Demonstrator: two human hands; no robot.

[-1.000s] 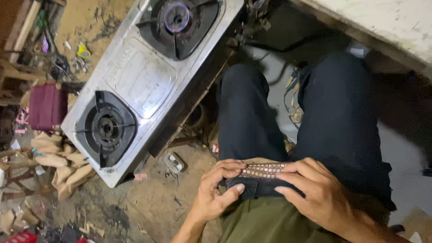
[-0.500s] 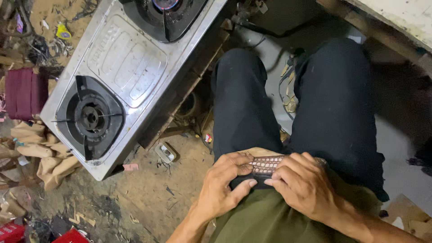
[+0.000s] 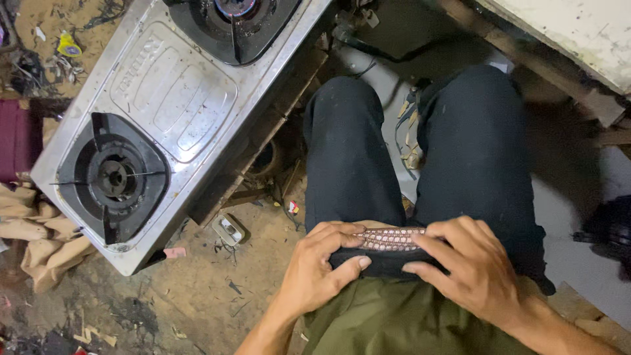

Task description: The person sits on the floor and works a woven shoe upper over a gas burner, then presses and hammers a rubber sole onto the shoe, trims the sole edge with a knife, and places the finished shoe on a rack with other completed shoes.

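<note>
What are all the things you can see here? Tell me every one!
gas stove: one, silver with two black burners, on the floor at upper left
patterned strip: one, brown and white, at the waist between both hands
small lighter-like thing: one, pale, on the dirt by the stove
cloth rags: a heap, tan, far left
maroon box: one, left edge
hose: one, black, behind the stove
trousers: black, on both legs
left hand: fingers pinching the strip
right hand: fingers on the strip
</note>
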